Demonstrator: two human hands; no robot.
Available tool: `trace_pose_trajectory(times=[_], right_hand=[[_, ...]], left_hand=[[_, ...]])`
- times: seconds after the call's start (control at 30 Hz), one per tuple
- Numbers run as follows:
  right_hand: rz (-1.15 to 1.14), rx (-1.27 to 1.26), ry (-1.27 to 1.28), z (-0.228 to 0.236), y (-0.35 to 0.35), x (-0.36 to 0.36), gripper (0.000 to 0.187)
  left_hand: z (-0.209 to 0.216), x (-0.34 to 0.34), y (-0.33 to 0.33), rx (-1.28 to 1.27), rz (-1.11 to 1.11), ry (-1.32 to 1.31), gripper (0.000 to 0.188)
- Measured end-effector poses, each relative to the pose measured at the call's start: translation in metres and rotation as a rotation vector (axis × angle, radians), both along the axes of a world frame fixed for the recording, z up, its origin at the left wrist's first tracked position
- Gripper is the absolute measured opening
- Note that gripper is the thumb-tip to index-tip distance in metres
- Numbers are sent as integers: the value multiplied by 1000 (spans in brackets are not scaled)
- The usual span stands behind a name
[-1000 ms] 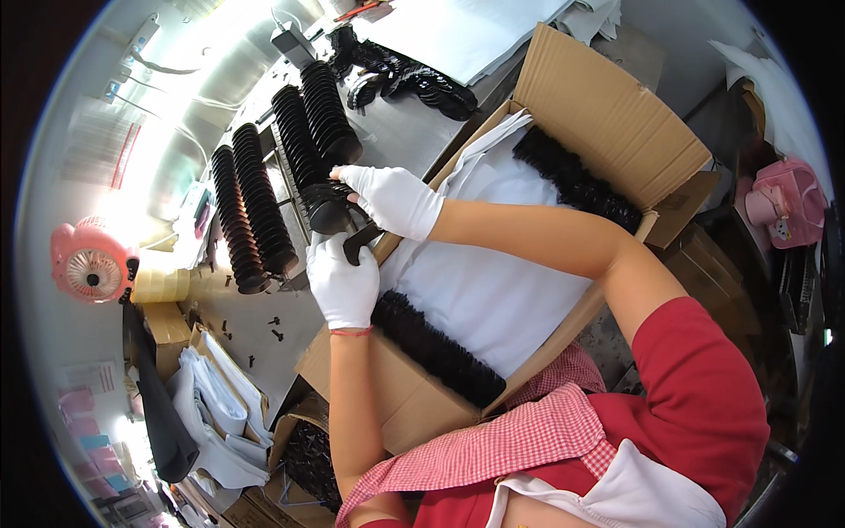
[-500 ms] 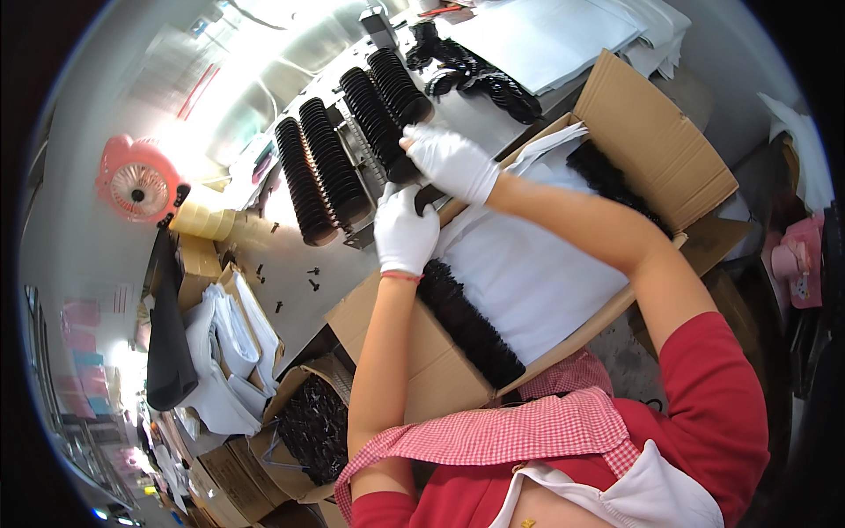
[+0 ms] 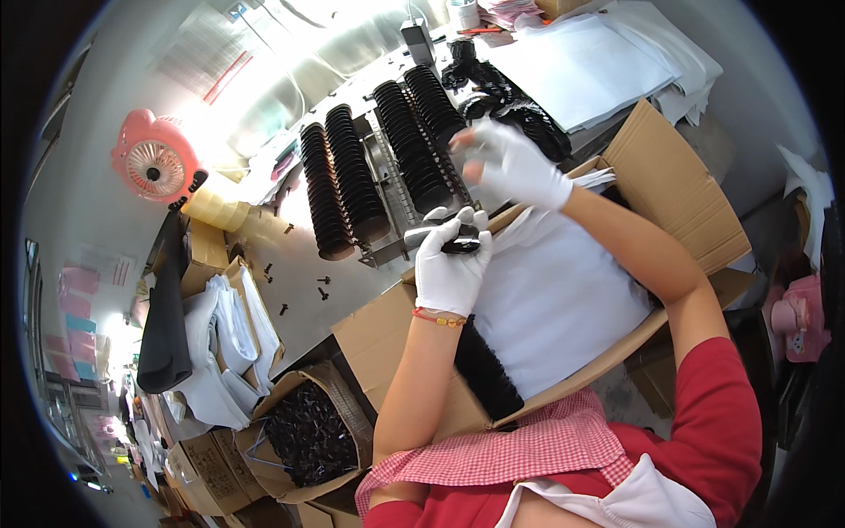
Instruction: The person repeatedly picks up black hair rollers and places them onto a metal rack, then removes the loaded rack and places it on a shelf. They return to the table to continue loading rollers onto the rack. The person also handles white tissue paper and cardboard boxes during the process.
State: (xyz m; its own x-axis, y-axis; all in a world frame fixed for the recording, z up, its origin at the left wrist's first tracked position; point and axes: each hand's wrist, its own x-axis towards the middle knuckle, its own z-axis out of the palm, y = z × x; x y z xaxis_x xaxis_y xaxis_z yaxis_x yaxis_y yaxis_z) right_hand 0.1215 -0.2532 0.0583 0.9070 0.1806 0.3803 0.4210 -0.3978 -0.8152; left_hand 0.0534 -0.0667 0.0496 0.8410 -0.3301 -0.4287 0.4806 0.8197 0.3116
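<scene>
My left hand [image 3: 451, 277], in a white glove with the palm turned up, is closed around a few dark, glossy, flat rounded pieces [image 3: 463, 245]. Their exact kind does not show. My right hand [image 3: 519, 165], also gloved with its thumb and forefinger tips bare, hovers to the right of a metal rack [image 3: 374, 255]. Its fingers are spread and slightly blurred, and I see nothing in them. Rows of thin black discs [image 3: 409, 150] stand on edge in the rack. Below my hands is an open cardboard box [image 3: 365, 330] with a white sheet [image 3: 563, 299] and black bristly rows [image 3: 488, 370] along its sides.
Loose black pieces [image 3: 528, 110] lie beyond the rack, by white sheets [image 3: 585, 70]. A pink fan [image 3: 154, 163] and yellow tape rolls [image 3: 216, 207] stand at left. Small dark screws [image 3: 324, 282] are scattered on the metal table. A carton of black parts [image 3: 312, 431] stands lower left.
My hands have moved apart from the rack's near end. The left has turned palm up with dark pieces showing; the right has lifted to the right and spread its fingers. The view has shifted slightly.
</scene>
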Motion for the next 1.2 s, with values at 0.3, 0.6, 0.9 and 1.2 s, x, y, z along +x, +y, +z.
trace_pose_trajectory(times=[0.3,0.6,0.9,1.2], right_hand=[[181,214,372,-40,-16,123,71],[-110,-9,-8,-59,35,80,56],[-195,-219,-423,-78,39,97,43],[47,246,242,-54,43,120,43]], left_hand=[[-27,20,12,524,91,-519,36],[-54,34,18,1589,-84,-687,24],[-74,50,27,1537,-42,-677,29],[-94,54,33,1567,-2,-663,23]])
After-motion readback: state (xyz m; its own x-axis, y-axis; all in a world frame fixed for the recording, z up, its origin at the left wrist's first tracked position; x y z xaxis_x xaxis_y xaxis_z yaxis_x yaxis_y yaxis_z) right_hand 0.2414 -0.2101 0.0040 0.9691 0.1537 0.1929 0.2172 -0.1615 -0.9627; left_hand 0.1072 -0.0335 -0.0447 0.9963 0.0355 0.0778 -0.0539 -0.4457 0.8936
